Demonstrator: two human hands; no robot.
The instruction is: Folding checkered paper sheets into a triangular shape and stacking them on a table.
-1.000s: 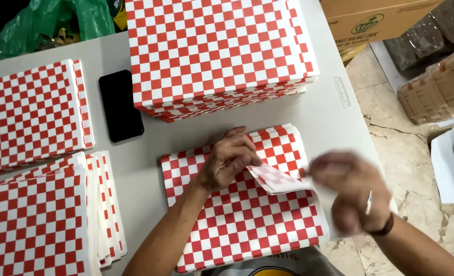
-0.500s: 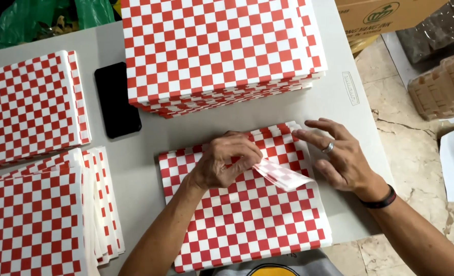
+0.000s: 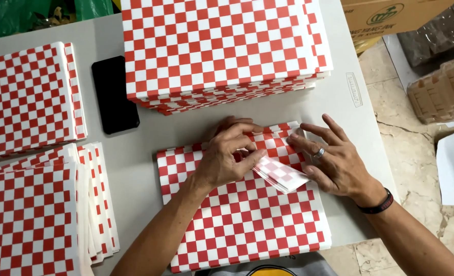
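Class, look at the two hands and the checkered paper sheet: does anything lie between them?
Nothing visible does. The left hand and right hand both rest directly on the checkered paper, at its folded corner.

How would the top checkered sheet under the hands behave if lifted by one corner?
Probably floppy: the top checkered sheet already bends up in a soft fold between the left hand and right hand. Likely very light, being thin. It may slide easily off the stack of sheets beneath.

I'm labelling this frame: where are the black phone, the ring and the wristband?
black phone [image 3: 115, 95], head view, middle of its screen.
ring [image 3: 319, 153], head view, band on a right-hand finger.
wristband [image 3: 379, 205], head view, strap on the right wrist.
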